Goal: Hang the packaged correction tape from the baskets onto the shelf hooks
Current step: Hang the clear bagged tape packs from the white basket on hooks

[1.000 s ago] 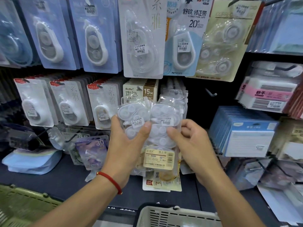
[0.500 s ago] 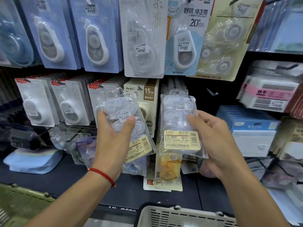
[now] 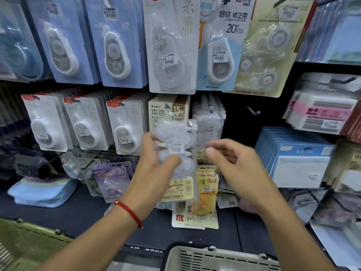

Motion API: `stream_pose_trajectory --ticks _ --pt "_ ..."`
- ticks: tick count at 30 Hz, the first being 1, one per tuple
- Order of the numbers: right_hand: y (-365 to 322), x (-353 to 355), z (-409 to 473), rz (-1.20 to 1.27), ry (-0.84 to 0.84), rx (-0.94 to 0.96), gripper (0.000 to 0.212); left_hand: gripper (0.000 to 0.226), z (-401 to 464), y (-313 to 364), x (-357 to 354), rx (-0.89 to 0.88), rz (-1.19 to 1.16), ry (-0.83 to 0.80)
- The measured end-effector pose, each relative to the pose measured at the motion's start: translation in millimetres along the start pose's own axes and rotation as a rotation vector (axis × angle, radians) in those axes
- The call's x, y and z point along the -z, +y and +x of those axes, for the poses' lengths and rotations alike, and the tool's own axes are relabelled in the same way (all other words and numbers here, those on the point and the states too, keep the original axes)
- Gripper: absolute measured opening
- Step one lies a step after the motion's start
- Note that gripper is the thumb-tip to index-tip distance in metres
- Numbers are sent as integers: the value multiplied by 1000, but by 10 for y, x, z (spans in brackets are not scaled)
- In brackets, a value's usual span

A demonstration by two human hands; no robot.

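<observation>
Progress: I judge the job midway. A row of clear multi-pack correction tape packs [image 3: 208, 122] already hangs on a hook in the middle shelf row, and one more pack is in hand, not yet hung.
Left to do: this pack has to go onto a hook; what remains in the white basket [image 3: 220, 257] I cannot tell, its inside is out of view.
Task's thing: the held clear correction tape pack [image 3: 176, 153] is upright in front of the beige 15M cards [image 3: 168, 112], just left of the hanging clear packs and below their hook level.
Left hand [image 3: 154, 173]: raised, palm toward the shelf; its grip is closed on the pack's left edge, thumb across the front, fingers behind.
Right hand [image 3: 234, 165]: raised just beside the pack's right edge, blurred; fingers loosely spread, holding nothing as far as I can see.
Spare hook: a bare hook [image 3: 253, 111] shows to the right of the clear packs.
</observation>
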State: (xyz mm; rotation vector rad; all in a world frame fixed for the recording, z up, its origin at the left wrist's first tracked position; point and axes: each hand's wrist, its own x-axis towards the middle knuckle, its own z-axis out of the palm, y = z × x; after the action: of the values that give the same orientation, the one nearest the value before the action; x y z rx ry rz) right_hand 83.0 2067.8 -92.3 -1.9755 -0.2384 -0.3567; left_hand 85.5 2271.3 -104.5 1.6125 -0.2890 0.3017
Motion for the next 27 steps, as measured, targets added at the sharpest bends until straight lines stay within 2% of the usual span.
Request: stream_pose_trajectory --ticks 1,3,7,11,15,20,24,27 --pt "-14 -38 -13 45 -79 1 36 42 -13 -3 -52 10 -27 -64" --pt "-23 -89 -15 113 -114 14 33 42 -33 -2 -140 8 -73 -140" --pt "67 -17 21 260 65 2 6 47 -22 -30 -178 52 -52 -88" --pt "106 69 50 404 147 -13 15 47 -31 -97 -184 58 4 -147" --pt "85 43 53 407 161 21 16 49 -36 -88 -185 41 -48 -133" --pt "32 11 45 470 144 22 16 47 -39 -26 -160 50 -125 -98" --pt "14 26 31 493 103 19 28 47 -41 11 -155 53 -233 -80" --pt "14 37 28 523 114 26 21 46 -33 15 -155 58 -286 -85"
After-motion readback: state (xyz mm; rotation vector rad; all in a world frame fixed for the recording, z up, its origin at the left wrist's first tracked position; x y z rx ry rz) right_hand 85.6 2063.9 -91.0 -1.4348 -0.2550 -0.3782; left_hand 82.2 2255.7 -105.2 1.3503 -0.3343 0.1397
